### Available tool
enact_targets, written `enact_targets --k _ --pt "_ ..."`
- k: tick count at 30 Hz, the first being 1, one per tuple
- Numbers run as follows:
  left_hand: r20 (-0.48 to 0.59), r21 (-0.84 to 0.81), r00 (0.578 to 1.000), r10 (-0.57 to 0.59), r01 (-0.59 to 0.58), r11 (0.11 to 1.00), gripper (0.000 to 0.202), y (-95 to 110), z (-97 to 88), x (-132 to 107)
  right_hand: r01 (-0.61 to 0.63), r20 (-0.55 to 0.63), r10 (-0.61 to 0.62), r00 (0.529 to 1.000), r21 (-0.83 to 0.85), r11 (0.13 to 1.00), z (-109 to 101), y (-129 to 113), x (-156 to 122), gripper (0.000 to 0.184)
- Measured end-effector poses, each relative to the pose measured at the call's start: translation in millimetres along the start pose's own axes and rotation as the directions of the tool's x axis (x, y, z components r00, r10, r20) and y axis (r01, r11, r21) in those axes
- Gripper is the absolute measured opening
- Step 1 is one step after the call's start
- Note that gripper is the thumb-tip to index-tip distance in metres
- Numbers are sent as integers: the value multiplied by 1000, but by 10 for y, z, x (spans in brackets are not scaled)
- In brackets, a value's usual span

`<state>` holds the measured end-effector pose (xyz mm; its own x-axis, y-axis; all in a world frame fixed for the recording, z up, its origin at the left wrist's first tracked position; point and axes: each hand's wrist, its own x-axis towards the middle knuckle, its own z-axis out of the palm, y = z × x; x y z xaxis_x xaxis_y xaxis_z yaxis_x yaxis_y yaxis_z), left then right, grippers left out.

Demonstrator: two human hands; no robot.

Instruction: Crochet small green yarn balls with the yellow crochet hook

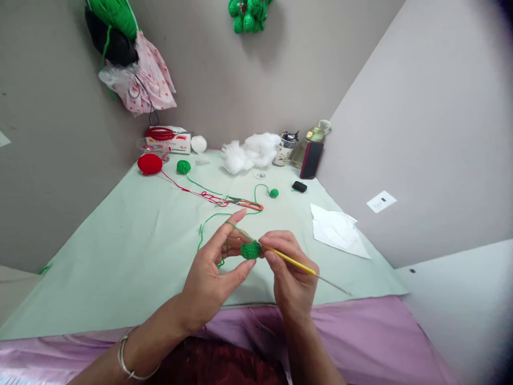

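Note:
Between the thumb and fingers of my left hand [212, 272] is a small green crocheted piece [250, 250], rounded in shape. Green yarn runs from it over my raised left index finger and trails down onto the table. My right hand [294, 272] is closed in a pinch around a crochet hook [295, 263] with a yellow handle. The hook's near tip is at the top right edge of the green piece, partly hidden by my fingers; its other metal end points down to the right.
Beyond my hands lie orange thread snips [250, 205], a small green crocheted ball [274, 193] and red yarn [149, 164]. White stuffing [252, 152], a pen cup [284, 152], a phone [311, 160] and a bottle [316, 136] stand along the back. White paper [339, 231] lies right.

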<state>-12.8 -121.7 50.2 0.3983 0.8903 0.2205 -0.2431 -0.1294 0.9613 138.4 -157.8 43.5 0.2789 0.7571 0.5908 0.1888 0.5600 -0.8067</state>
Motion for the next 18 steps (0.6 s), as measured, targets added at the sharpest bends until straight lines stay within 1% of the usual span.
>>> enact_targets --k 2,4,6,9,11,13,16,18 --pt "10 -88 997 -77 78 993 69 9 -2 18 74 -36 -75 996 -40 996 12 21 -10 28" --pt "27 -180 992 -124 127 975 70 5 -5 42 122 -55 -126 991 -63 991 48 44 -26 32" --pt "45 -270 989 -144 151 951 70 -11 -8 65 145 -69 -149 986 -56 988 97 60 -43 34" --pt "64 -367 982 -179 190 911 69 -29 -6 82 163 -143 -166 976 -38 986 174 65 -68 32" --pt "75 -395 977 -200 213 894 67 -23 0 82 179 -205 -183 962 -36 983 213 62 -84 29" --pt "95 -406 974 -207 228 885 64 -7 6 77 191 -239 -188 953 -12 982 230 66 -95 28" --pt "128 -406 974 -187 224 886 59 17 7 72 176 -217 -153 964 91 980 204 95 -91 25" --pt "133 -389 977 -164 204 899 58 25 0 73 127 -184 -92 979 185 975 166 119 -69 19"
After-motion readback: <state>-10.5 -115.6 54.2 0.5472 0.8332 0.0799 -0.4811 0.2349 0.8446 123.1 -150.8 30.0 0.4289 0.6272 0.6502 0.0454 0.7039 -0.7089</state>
